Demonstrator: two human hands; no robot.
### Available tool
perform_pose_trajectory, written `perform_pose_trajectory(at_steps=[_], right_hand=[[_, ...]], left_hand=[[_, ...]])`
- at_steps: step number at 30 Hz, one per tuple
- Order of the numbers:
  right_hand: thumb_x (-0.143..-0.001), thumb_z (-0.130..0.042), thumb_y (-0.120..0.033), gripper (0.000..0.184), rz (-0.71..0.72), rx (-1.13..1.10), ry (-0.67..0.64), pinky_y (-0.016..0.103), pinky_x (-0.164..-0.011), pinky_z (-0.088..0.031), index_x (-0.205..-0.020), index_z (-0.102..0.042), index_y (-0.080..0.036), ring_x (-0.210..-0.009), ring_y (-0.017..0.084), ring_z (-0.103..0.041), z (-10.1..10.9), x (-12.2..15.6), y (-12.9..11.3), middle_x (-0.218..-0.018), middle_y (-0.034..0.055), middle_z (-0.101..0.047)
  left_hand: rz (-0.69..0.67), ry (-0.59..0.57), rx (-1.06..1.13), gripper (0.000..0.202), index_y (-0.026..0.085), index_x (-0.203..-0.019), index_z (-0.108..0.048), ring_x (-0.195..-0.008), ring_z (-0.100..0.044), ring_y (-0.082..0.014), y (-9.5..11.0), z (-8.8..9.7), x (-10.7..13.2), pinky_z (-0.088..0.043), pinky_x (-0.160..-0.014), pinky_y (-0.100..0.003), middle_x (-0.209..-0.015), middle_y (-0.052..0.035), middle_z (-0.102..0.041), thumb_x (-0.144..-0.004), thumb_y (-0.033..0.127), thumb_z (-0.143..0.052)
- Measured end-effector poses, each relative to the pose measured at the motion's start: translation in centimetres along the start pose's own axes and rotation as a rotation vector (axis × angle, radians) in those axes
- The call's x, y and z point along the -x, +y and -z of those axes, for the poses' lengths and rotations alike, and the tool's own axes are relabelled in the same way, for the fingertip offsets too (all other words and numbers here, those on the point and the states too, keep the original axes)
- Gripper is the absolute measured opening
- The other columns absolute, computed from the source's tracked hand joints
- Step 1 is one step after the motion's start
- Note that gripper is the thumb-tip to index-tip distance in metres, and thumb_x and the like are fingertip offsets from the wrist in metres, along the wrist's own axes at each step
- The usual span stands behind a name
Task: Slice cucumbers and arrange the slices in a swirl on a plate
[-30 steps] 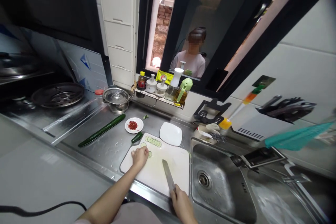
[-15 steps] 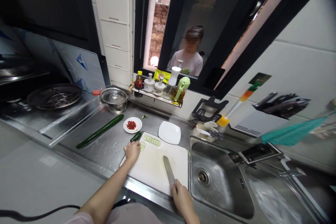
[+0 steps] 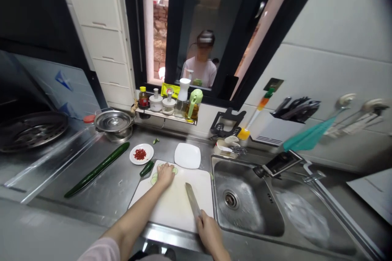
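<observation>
Our right hand [image 3: 210, 228] clamps the knife [image 3: 192, 200] off side, likely to clear our left hand [image 3: 165, 174] over the cucumber slices [image 3: 154, 178]; left grip, can't tell.

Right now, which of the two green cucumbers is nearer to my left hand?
The short cucumber at a corner of the cutting board; the long cucumber lies farther from the left hand, on the counter.

Legible text: none | yellow packet [image 3: 169, 90], red bottle label [image 3: 143, 101]: too small
</observation>
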State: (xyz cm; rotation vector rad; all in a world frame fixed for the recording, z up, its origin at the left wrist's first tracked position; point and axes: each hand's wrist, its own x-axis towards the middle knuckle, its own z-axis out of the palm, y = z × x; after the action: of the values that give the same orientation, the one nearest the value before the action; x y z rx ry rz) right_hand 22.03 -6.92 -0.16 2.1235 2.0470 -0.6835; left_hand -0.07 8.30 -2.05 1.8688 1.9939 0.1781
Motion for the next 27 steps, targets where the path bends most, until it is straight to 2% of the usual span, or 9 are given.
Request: perform_pose_trajectory(at_steps=[7, 13, 18, 23, 27], right_hand=[[-0.092, -0.038, -0.026, 0.032, -0.021, -0.057, 0.025, 0.025, -0.074, -0.041, -0.115, -0.06, -0.022, -0.097, 0.022, -0.066, -1.2, -0.4, 0.8, -0.098, 0.009, -0.071], [-0.09, -0.039, -0.023, 0.029, 0.007, -0.042, 0.043, 0.026, -0.077, -0.041, -0.109, -0.062, -0.021, -0.099, 0.023, -0.065, 0.6, -1.4, 0.4, -0.101, 0.0095, -0.071], [-0.089, -0.04, -0.023, 0.027, 0.045, -0.018, 0.039, 0.027, -0.076, -0.042, -0.103, -0.063, -0.02, -0.097, 0.024, -0.066, 1.9, -2.3, -0.7, -0.098, 0.0113, -0.071], [-0.089, -0.039, -0.025, 0.028, 0.049, 0.004, 0.027, 0.028, -0.073, -0.043, -0.103, -0.063, -0.02, -0.094, 0.025, -0.066, 1.9, -2.6, -1.5, -0.097, 0.0114, -0.071], [-0.089, -0.039, -0.025, 0.027, 0.061, 0.007, 0.029, 0.028, -0.074, -0.042, -0.103, -0.062, -0.021, -0.095, 0.025, -0.066, 1.9, -2.5, -1.6, -0.097, 0.011, -0.071]], left_hand=[[-0.063, 0.004, -0.064, 0.032, 0.022, -0.109, -0.062, -0.114, -0.048, -0.0272, -0.3, -1.0, -1.0, -0.024, -0.094, -0.043, -0.116, -0.0121, -0.06, -0.084, 0.015, -0.043], [-0.04, 0.008, -0.001, 0.033, 0.023, -0.101, -0.06, -0.112, -0.05, -0.0247, 0.1, -1.1, -1.3, -0.026, -0.091, -0.04, -0.113, -0.0087, -0.062, -0.079, 0.006, -0.042], [-0.023, 0.0, 0.044, 0.028, 0.021, -0.096, -0.059, -0.108, -0.053, -0.0243, 0.2, -1.6, -1.0, -0.027, -0.089, -0.038, -0.106, -0.008, -0.066, -0.082, 0.008, -0.039], [0.03, -0.021, 0.103, 0.035, 0.024, -0.105, -0.06, -0.108, -0.056, -0.0231, 0.6, -0.9, -0.4, -0.028, -0.09, -0.038, -0.106, -0.0074, -0.068, -0.084, 0.008, -0.036], [0.064, -0.058, 0.169, 0.035, 0.028, -0.1, -0.064, -0.107, -0.058, -0.0226, 0.6, 0.0, 0.1, -0.031, -0.09, -0.039, -0.106, -0.0033, -0.07, -0.081, 0.01, -0.04]])
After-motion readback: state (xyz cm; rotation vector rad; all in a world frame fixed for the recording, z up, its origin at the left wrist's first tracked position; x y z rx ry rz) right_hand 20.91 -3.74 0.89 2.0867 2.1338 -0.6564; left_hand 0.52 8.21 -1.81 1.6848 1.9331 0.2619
